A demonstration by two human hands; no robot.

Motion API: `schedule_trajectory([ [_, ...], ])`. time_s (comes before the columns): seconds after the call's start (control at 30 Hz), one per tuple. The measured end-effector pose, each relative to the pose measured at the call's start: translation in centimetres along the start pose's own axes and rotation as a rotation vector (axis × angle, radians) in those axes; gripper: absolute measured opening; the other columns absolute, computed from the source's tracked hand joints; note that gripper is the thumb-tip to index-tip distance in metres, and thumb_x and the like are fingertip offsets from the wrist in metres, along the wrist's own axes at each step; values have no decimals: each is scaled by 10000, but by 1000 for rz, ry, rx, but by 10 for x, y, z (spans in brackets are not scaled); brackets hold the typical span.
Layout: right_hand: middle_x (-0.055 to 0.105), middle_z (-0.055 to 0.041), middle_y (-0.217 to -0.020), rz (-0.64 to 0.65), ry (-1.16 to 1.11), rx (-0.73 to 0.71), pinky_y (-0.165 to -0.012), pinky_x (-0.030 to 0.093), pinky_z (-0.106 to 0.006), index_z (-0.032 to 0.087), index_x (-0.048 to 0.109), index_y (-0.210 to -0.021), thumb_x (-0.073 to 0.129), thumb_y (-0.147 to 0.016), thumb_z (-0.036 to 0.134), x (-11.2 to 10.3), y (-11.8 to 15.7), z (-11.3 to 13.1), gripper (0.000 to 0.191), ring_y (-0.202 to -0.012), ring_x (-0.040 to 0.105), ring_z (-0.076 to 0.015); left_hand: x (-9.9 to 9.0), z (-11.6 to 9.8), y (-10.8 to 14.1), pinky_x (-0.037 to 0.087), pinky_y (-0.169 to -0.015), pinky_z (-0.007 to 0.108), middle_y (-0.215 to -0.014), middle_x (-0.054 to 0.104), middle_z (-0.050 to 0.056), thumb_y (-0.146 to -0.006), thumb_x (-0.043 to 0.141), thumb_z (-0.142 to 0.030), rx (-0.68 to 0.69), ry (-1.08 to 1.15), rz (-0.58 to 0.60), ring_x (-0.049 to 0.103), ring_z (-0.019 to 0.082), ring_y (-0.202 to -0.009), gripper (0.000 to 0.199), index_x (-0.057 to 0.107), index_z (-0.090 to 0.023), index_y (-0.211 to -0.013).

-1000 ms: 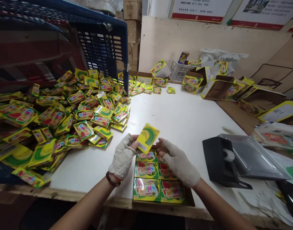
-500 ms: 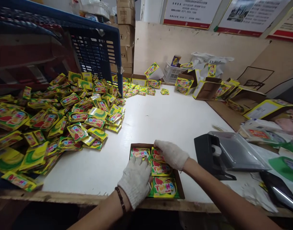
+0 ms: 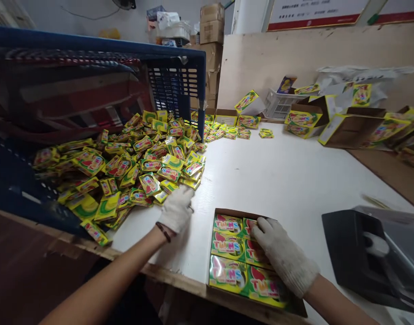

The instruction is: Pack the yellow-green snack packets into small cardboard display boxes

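Note:
A shallow cardboard box stands open at the table's front edge. Rows of yellow-green TWINS packs lie face up inside it. My gloved right hand rests over the box's right side, fingers laid on the upper right packs and hiding part of them. Left of the box, my gloved left hand is stretched out at the edge of a heap of similar small packs. Its fingers are apart and slightly blurred, and no pack shows in them.
A blue plastic crate lies on its side behind the heap. A black tape dispenser stands on the right. Open cartons, a white basket and several loose packs line the back of the table.
My left hand has left the box and moved left to the heap, uncovering the left column of packs. My right hand stays on the box. The view has turned left.

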State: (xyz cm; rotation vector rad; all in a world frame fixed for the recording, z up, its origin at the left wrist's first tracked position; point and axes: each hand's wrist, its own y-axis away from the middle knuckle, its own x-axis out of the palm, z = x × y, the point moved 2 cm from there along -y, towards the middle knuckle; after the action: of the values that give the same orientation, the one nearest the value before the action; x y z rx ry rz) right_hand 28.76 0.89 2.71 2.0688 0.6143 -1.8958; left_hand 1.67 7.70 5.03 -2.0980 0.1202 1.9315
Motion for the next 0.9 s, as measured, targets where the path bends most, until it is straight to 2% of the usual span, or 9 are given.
schedule_trajectory([
  [0.1, 640, -127, -1007, 8, -71, 56, -802, 543, -338, 142, 674, -946, 557, -795, -9, -7, 2, -2, 243, -918, 589, -238, 2, 48, -18, 431, -821, 409, -1038, 595, 134, -773, 515, -115, -15, -126, 17, 549, 275, -952, 250, 632, -172, -987],
  [0.17, 642, -132, -996, 49, -50, 90, -813, 541, -355, 138, 679, -946, 539, -805, -2, -12, 3, 0, 243, -925, 586, -249, 4, 66, -24, 398, -883, 458, -1056, 600, 148, -770, 507, -110, 44, -132, 35, 533, 306, -1010, 275, 640, -176, -1002],
  [0.33, 602, -235, -1210, 169, 105, 92, -962, 465, -478, 66, 655, -1145, 525, -815, 30, -12, 3, 19, 357, -1115, 530, -344, 8, 71, -31, 388, -868, 444, -976, 623, 133, -805, 459, -140, 117, -186, 3, 555, 302, -972, 232, 652, -183, -926],
  [0.43, 518, -255, -1333, 231, 53, 148, -954, 458, -483, 75, 613, -1234, 517, -836, 50, -10, 3, 24, 411, -1160, 507, -355, -5, 54, -27, 411, -847, 432, -981, 616, 116, -839, 475, -278, 2, -21, -144, 561, 302, -958, 203, 652, -190, -883],
  [0.53, 525, -238, -1299, 332, -23, 194, -897, 472, -447, 102, 615, -1218, 510, -844, 57, -18, -1, 22, 391, -1111, 523, -333, -21, 19, -10, 456, -836, 393, -924, 636, 70, -824, 536, -407, -78, 484, -205, 581, 263, -929, 234, 639, -199, -854],
  [0.63, 557, -203, -1209, 389, -92, 193, -862, 466, -401, 129, 645, -1128, 505, -834, 42, -29, -8, 20, 337, -1073, 521, -309, -22, -32, 15, 518, -778, 350, -944, 685, 59, -805, 595, -506, -179, 1206, -24, 633, 217, -862, 364, 623, -187, -980],
  [0.7, 566, -200, -1163, 384, -84, 206, -859, 455, -407, 128, 644, -1116, 494, -836, 41, -34, -11, 20, 329, -1051, 518, -308, -13, -66, 33, 543, -762, 351, -1033, 695, 86, -805, 606, -536, -251, 1543, 134, 664, 221, -880, 471, 582, -178, -1110],
  [0.8, 546, -212, -1195, 386, -34, 226, -870, 448, -425, 116, 613, -1185, 495, -824, 32, -33, -12, 21, 389, -1054, 509, -313, 8, -96, 51, 545, -760, 357, -1049, 697, 93, -812, 606, -534, -403, 1535, 208, 672, 225, -885, 477, 559, -189, -1137],
  [0.9, 526, -197, -1239, 427, -34, 184, -883, 447, -403, 121, 573, -1243, 515, -786, 9, -29, -12, 19, 475, -1084, 491, -304, 23, -100, 58, 519, -837, 384, -1046, 693, 81, -833, 587, -492, -477, 1303, 159, 657, 234, -939, 391, 573, -208, -1101],
])
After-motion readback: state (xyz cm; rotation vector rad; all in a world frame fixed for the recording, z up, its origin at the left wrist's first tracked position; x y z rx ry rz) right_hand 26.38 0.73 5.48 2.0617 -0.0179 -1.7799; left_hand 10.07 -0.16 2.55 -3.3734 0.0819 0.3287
